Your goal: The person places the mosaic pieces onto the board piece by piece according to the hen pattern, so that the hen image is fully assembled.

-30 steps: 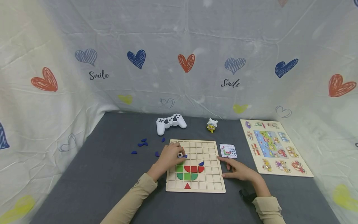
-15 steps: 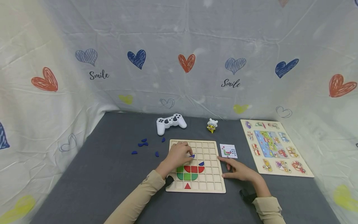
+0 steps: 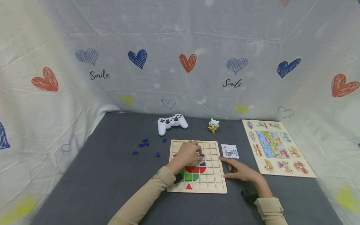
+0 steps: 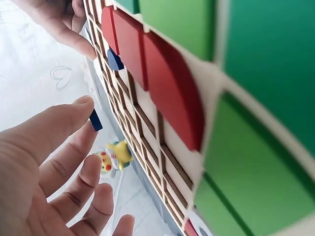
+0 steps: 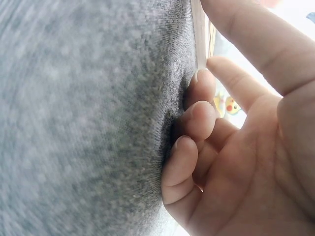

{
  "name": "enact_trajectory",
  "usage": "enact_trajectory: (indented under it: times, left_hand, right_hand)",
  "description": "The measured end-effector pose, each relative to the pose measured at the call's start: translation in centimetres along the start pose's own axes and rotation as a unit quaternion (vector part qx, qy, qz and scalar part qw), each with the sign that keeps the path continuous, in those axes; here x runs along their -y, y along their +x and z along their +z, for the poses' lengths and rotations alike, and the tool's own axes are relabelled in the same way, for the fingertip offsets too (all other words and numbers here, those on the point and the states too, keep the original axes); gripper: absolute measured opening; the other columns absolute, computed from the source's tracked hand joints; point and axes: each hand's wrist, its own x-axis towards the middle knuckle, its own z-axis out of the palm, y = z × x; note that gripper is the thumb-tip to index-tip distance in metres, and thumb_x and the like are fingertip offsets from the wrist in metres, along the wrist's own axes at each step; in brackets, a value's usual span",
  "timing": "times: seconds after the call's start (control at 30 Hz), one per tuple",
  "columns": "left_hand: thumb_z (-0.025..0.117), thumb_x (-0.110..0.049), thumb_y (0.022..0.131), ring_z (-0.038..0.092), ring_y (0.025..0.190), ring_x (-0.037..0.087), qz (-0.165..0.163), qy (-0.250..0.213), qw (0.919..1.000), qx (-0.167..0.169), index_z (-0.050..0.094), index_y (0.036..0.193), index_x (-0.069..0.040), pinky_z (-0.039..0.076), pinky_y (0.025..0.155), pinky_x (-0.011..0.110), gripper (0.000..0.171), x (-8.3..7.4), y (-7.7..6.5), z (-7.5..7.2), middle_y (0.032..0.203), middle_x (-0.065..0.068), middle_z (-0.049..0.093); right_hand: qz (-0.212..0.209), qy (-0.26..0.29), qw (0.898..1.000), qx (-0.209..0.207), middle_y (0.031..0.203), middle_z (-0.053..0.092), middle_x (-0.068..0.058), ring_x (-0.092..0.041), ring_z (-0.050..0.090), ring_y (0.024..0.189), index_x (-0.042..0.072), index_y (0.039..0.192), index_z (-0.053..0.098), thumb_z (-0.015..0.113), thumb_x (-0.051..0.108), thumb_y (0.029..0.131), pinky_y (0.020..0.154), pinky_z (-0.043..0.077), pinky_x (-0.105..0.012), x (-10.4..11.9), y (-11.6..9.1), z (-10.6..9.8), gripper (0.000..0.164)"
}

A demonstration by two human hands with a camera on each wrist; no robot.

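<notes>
My left hand pinches a small blue half-round piece between thumb and fingertips, over the wooden grid board. Just below the held piece in the head view, another blue piece lies on the board. Red pieces form a row with rounded ends above green pieces, partly covered by the left wrist. A red triangle sits near the front edge. With thumb and index fingertips, my right hand touches the board's right edge; its other fingers bend against the grey cloth.
Several loose blue pieces lie left of the board. A printed pattern card is right of it. Behind stand a white game controller and a small figurine. A picture puzzle board lies at the right.
My left hand has moved rightward across the board with the blue piece, from the left columns to above the other blue piece. The right hand has stayed at the board's edge.
</notes>
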Motion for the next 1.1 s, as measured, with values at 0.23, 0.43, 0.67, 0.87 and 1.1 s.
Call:
enact_trajectory:
  times: [0.23,0.43,0.67,0.87,1.1]
  left_hand:
    - [0.071,-0.037,0.08,0.053,0.09,0.016,0.004,0.023,0.9996,0.017,0.07,0.081,-0.026,0.044,0.084,0.041,0.012,-1.0,1.3,0.5,0.095,-0.005,0.059]
    - [0.071,-0.036,0.08,0.053,0.091,0.017,0.0,0.025,0.9992,0.031,0.069,0.078,-0.026,0.042,0.084,0.041,0.011,-1.7,2.2,0.9,0.092,-0.004,0.058]
    - [0.071,-0.039,0.079,0.053,0.091,0.016,-0.009,0.04,0.9983,0.042,0.068,0.075,-0.027,0.041,0.082,0.041,0.014,-2.2,3.1,1.5,0.093,-0.006,0.058]
    - [0.072,-0.043,0.078,0.053,0.089,0.017,-0.018,0.054,0.9976,0.04,0.064,0.069,-0.026,0.042,0.082,0.042,0.02,-2.4,3.3,2.0,0.088,-0.006,0.058]
    - [0.072,-0.045,0.077,0.054,0.088,0.017,-0.028,0.052,0.9976,0.037,0.061,0.064,-0.026,0.042,0.083,0.044,0.025,-2.4,3.3,2.4,0.087,-0.006,0.058]
  right_hand:
    - [0.004,-0.003,1.0,0.002,0.082,0.043,-0.005,-0.007,0.034,0.061,0.006,0.141,0.038,0.07,0.032,0.081,0.055,0.034,-0.021,-0.1,0.1,0.0,0.072]
    - [0.008,0.008,1.0,0.002,0.082,0.042,-0.006,-0.007,0.033,0.06,0.007,0.141,0.038,0.071,0.031,0.081,0.053,0.033,-0.02,0.3,0.0,-0.1,0.073]
    - [0.007,0.018,1.0,0.003,0.083,0.043,-0.007,-0.007,0.032,0.058,0.006,0.141,0.038,0.071,0.029,0.081,0.052,0.032,-0.02,0.5,-0.1,-0.1,0.073]
    - [0.003,0.009,1.0,0.003,0.083,0.043,-0.007,-0.007,0.032,0.059,0.006,0.141,0.038,0.071,0.03,0.081,0.053,0.033,-0.02,0.3,0.0,-0.1,0.072]
    - [0.0,0.008,1.0,0.004,0.083,0.043,-0.007,-0.006,0.032,0.058,0.006,0.141,0.037,0.07,0.032,0.081,0.052,0.033,-0.02,0.1,0.0,-0.1,0.073]
